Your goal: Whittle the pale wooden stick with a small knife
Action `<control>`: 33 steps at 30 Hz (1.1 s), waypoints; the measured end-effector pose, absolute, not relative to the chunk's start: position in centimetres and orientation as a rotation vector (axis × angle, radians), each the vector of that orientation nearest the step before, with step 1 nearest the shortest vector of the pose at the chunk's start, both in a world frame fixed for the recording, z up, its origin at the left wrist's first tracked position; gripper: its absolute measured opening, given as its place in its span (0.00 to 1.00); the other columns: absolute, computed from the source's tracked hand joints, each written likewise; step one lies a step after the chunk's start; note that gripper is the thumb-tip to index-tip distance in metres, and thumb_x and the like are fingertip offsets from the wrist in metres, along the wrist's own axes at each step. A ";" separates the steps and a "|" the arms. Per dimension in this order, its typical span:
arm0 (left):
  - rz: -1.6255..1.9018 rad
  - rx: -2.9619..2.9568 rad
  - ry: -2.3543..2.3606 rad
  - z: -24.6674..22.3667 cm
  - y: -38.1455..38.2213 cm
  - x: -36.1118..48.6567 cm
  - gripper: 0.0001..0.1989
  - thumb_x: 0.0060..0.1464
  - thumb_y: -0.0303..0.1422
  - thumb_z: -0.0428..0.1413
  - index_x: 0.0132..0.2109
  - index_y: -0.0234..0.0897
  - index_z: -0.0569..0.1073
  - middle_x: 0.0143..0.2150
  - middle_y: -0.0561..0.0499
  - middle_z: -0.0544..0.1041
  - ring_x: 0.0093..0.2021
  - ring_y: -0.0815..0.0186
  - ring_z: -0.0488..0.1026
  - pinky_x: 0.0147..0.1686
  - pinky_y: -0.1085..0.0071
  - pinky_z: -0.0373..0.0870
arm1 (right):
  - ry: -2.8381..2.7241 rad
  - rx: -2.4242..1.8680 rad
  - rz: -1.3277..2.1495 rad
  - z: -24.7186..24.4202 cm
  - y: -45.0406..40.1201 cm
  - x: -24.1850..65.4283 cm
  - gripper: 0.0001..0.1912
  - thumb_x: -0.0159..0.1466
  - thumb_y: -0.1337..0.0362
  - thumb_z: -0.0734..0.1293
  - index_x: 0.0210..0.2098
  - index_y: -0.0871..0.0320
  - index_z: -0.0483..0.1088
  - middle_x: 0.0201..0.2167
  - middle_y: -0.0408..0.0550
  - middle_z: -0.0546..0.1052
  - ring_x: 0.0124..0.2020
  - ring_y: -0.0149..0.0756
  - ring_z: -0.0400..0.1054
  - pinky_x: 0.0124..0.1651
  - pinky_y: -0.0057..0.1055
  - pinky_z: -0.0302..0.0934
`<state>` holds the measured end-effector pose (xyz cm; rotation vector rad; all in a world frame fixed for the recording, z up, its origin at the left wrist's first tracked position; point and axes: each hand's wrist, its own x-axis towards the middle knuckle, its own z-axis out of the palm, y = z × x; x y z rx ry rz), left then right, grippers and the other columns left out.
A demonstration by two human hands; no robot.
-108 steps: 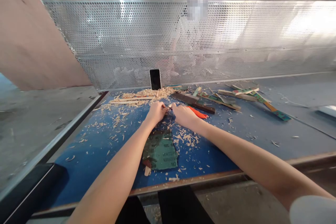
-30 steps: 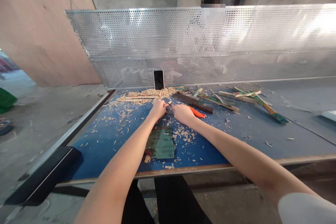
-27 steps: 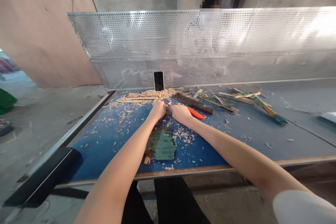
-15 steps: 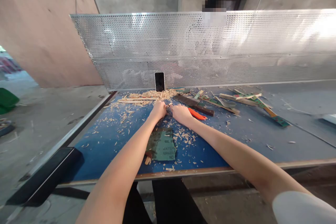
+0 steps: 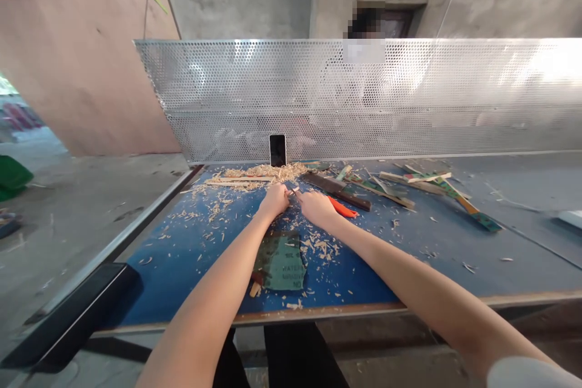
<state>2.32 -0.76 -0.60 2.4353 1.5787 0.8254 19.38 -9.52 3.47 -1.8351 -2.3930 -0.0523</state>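
Two bare hands meet over the blue bench (image 5: 173, 273). The left hand (image 5: 275, 200) has its fingers closed on a small pale piece (image 5: 291, 192); the right hand (image 5: 315, 207), just beside it, has its grip closed on a thin dark tool (image 5: 297, 193), largely hidden by the fingers. The piece lies between the hands, near the centre. An orange object (image 5: 344, 208) rests right of the right hand, near a dark-handled blade (image 5: 339, 189). Green sandpaper (image 5: 284, 262) lies on the near side. A phone (image 5: 277, 150) stands upright behind shavings (image 5: 295, 171), before a perforated metal panel (image 5: 236, 91). Beyond it is a person (image 5: 364, 24).
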 end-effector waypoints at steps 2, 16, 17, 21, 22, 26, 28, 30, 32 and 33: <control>0.824 2.471 1.588 -0.6 -0.9 2.3 0.11 0.63 0.27 0.55 0.34 0.34 0.80 0.38 0.40 0.81 0.38 0.58 0.75 0.40 0.65 0.67 | -2.404 -1.844 -0.055 3.4 -9.7 19.5 0.22 0.76 0.67 0.58 0.64 0.57 0.74 0.49 0.60 0.85 0.51 0.49 0.81 0.54 0.37 0.69; 0.761 2.474 1.596 -0.6 -0.6 2.2 0.11 0.64 0.28 0.56 0.34 0.34 0.80 0.38 0.40 0.81 0.38 0.59 0.75 0.39 0.66 0.67 | -2.380 -1.862 -0.059 3.2 -9.3 19.3 0.21 0.77 0.65 0.57 0.62 0.57 0.76 0.50 0.60 0.85 0.51 0.50 0.82 0.54 0.38 0.69; 0.750 2.473 1.603 -0.5 -0.5 2.2 0.11 0.64 0.28 0.57 0.33 0.34 0.80 0.37 0.41 0.81 0.37 0.59 0.75 0.39 0.67 0.67 | -2.374 -1.864 -0.057 3.2 -9.2 19.3 0.22 0.78 0.65 0.56 0.63 0.57 0.75 0.51 0.60 0.85 0.52 0.50 0.81 0.54 0.38 0.69; 0.783 2.453 1.635 -0.5 -0.4 2.3 0.12 0.64 0.28 0.57 0.32 0.35 0.80 0.36 0.41 0.80 0.37 0.59 0.74 0.38 0.67 0.66 | -2.377 -1.824 -0.062 3.2 -9.6 19.4 0.23 0.77 0.67 0.57 0.66 0.57 0.74 0.50 0.59 0.85 0.52 0.50 0.81 0.54 0.38 0.69; 0.782 2.446 1.647 -0.5 -0.4 2.3 0.12 0.63 0.28 0.56 0.32 0.34 0.80 0.35 0.42 0.80 0.37 0.59 0.74 0.38 0.67 0.66 | -2.383 -1.820 -0.062 3.2 -9.8 19.4 0.23 0.76 0.68 0.58 0.66 0.57 0.74 0.49 0.59 0.85 0.51 0.50 0.82 0.53 0.37 0.69; 0.741 2.482 1.634 -0.4 -0.4 2.4 0.11 0.61 0.26 0.56 0.32 0.33 0.81 0.35 0.42 0.81 0.37 0.59 0.74 0.40 0.66 0.67 | -2.377 -1.858 -0.051 3.5 -10.0 19.4 0.22 0.77 0.67 0.57 0.64 0.58 0.75 0.50 0.61 0.85 0.51 0.49 0.81 0.54 0.37 0.69; 0.733 2.496 1.618 -0.3 -0.5 2.5 0.10 0.61 0.26 0.57 0.32 0.33 0.81 0.37 0.40 0.81 0.38 0.59 0.74 0.40 0.66 0.67 | -2.371 -1.877 -0.041 3.5 -9.6 19.2 0.23 0.79 0.65 0.55 0.64 0.58 0.74 0.51 0.62 0.84 0.52 0.49 0.81 0.54 0.37 0.69; 0.731 2.479 1.636 -0.2 -0.6 2.6 0.09 0.61 0.25 0.57 0.33 0.33 0.81 0.38 0.40 0.81 0.38 0.59 0.75 0.40 0.66 0.67 | -2.374 -1.871 -0.053 3.5 -9.3 19.1 0.23 0.79 0.64 0.54 0.66 0.57 0.73 0.51 0.61 0.84 0.53 0.50 0.81 0.54 0.38 0.69; 0.725 2.451 1.667 -0.2 -0.9 2.7 0.09 0.62 0.25 0.57 0.34 0.33 0.80 0.37 0.40 0.81 0.38 0.58 0.75 0.39 0.66 0.66 | -2.379 -1.855 -0.079 3.3 -9.3 19.1 0.23 0.79 0.64 0.55 0.66 0.57 0.72 0.50 0.61 0.85 0.52 0.50 0.81 0.53 0.38 0.70; 0.723 2.442 1.674 -0.2 -1.0 2.7 0.09 0.63 0.26 0.57 0.35 0.33 0.80 0.37 0.40 0.81 0.38 0.58 0.74 0.39 0.66 0.66 | -2.381 -1.848 -0.089 3.3 -9.4 19.2 0.22 0.79 0.64 0.55 0.65 0.57 0.73 0.49 0.61 0.85 0.51 0.50 0.81 0.52 0.38 0.70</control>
